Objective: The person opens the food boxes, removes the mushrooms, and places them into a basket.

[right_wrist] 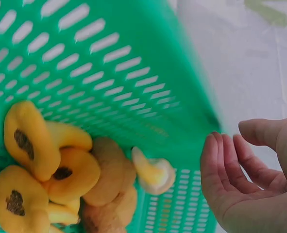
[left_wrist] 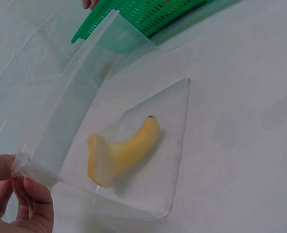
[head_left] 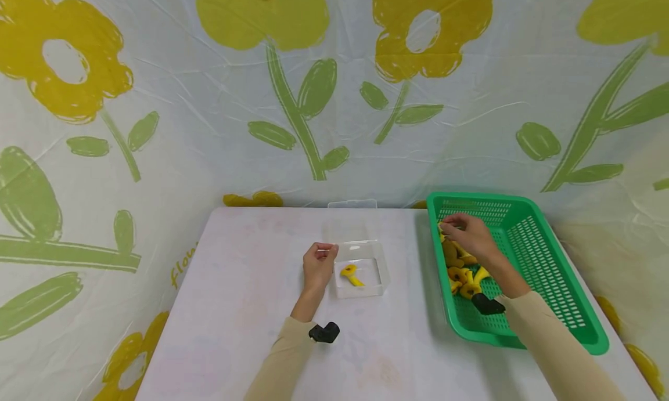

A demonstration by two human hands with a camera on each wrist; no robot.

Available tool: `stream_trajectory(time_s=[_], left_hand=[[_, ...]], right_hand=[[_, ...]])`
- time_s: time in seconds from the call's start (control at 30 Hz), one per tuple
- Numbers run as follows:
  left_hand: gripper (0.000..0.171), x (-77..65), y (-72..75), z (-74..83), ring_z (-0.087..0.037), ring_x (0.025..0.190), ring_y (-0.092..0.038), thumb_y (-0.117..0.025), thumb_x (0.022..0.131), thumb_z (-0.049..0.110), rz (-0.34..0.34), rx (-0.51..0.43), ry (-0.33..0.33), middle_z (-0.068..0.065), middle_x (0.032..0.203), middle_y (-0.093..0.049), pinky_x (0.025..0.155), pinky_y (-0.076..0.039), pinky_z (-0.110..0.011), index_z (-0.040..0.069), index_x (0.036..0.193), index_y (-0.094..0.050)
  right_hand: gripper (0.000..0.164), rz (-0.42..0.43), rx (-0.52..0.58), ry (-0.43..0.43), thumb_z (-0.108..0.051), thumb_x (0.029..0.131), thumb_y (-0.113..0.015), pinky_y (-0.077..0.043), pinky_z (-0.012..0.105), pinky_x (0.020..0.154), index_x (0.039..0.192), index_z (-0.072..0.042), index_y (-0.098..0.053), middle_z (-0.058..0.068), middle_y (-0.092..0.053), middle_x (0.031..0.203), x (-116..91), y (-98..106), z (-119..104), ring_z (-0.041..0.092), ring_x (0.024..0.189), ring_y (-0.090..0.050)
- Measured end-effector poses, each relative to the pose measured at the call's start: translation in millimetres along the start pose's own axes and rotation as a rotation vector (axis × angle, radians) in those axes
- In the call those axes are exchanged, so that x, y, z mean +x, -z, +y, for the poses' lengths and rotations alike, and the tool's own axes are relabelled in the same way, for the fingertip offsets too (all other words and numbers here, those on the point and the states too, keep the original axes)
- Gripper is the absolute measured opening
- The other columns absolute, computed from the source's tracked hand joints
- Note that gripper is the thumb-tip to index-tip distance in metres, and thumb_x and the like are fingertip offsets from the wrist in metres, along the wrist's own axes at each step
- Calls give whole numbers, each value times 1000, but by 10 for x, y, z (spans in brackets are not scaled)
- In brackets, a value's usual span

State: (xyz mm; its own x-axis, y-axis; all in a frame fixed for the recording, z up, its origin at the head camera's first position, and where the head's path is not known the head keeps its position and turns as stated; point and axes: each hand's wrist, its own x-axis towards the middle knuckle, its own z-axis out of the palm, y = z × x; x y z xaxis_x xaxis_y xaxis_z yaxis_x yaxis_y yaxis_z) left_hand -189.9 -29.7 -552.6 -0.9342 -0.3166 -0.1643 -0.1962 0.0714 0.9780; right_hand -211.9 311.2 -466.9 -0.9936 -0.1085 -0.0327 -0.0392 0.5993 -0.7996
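Note:
My left hand (head_left: 317,266) pinches the near-left rim of a clear plastic box (head_left: 384,267), seen at the lower left of the left wrist view. Inside the box lies one yellow trumpet-shaped mushroom (left_wrist: 128,153), its stem pointing away from my fingers. My right hand (head_left: 470,235) is over the left side of a green basket (head_left: 528,325). Its thumb and curved fingers stand apart with nothing between them in the right wrist view. Below it are several yellow mushrooms (right_wrist: 31,141) with dark centres, tan lumpy pieces (right_wrist: 107,167) and a small pale-yellow mushroom (right_wrist: 155,177).
The box's clear lid (head_left: 352,205) is folded back toward the wall. A white table (head_left: 251,308) carries both containers, the basket at its right side. Behind it hangs a flower-printed cloth (head_left: 209,134). Slotted walls (right_wrist: 99,48) surround the basket's contents.

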Motion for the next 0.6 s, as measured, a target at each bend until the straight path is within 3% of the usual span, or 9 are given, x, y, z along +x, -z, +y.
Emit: stream_trajectory(time_s=[0.07,0.3,0.6], left_hand=[[17,9,0,-3,-15,64,-52,-74,97,21,1,4,-2,-6,86,-65,56,-47,-19,6,104,-68],[17,13,11,3,-16,64,-52,-73,97,21,0,6,5,-7,88,-65,57,-47,-19,7,105,-68],[17,24,-5,-18,-16,64,-52,-72,98,22,-9,15,10,-7,90,-65,58,-48,-19,7,106,-68]], right_hand=[[38,2,5,16,-20,108,-55,-54,17,76,129,11,-58,31,-62,122,-11,-23,-54,6,89,-66],[31,29,-7,77,-17,106,-59,-52,21,74,123,8,-62,25,-67,112,-43,-193,-234,33,98,-65],[28,-3,-24,107,-19,104,-63,-51,22,78,119,5,-65,20,-69,112,-54,-437,-418,34,102,-65]])
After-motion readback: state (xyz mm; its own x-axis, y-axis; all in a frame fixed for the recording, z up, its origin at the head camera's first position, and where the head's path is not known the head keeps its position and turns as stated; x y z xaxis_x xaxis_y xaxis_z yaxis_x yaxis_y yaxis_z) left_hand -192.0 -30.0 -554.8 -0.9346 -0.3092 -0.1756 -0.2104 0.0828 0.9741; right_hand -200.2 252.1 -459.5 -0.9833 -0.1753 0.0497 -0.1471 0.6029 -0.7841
